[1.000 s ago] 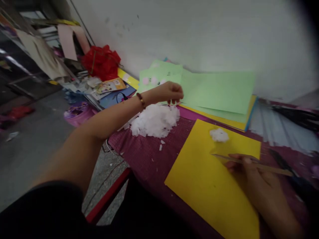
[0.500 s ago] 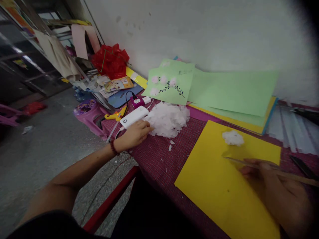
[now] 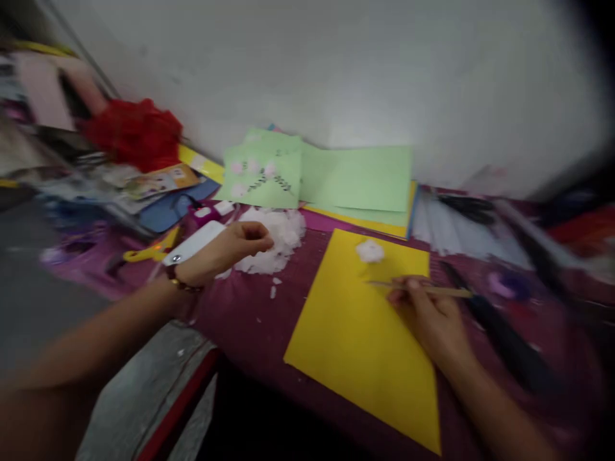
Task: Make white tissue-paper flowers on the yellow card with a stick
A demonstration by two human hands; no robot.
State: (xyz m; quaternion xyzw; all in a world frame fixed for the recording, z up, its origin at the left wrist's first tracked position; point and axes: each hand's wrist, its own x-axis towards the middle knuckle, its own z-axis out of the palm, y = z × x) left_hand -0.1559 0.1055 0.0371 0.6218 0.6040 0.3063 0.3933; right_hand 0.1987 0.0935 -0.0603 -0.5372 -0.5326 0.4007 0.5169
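Note:
My left hand (image 3: 240, 242) is closed, thumb and fingertips pinched together, in front of a pile of thin white paper pieces (image 3: 283, 240). What the pinch holds, if anything, is too small and blurred to make out. My right hand (image 3: 427, 307) grips a thin wooden stick (image 3: 446, 292) with a tapered tip pointing left over a yellow sheet of paper (image 3: 360, 346). Just beyond the tip, a small white paper flower (image 3: 369, 251) sits near the top of that sheet.
A green card with pink blossoms and dark leafy stems (image 3: 259, 176) leans by the wall, beside plain green sheets (image 3: 358, 176). On the left lie a white power bank (image 3: 196, 242) and a yellow glue gun (image 3: 154, 251). A black-handled tool (image 3: 504, 342) and clear strips (image 3: 442, 227) are at right.
My left hand has lifted off the table by the power bank and moved in front of the paper pile, fingers pinched. The view has turned right. My right hand still holds the stick over the yellow sheet.

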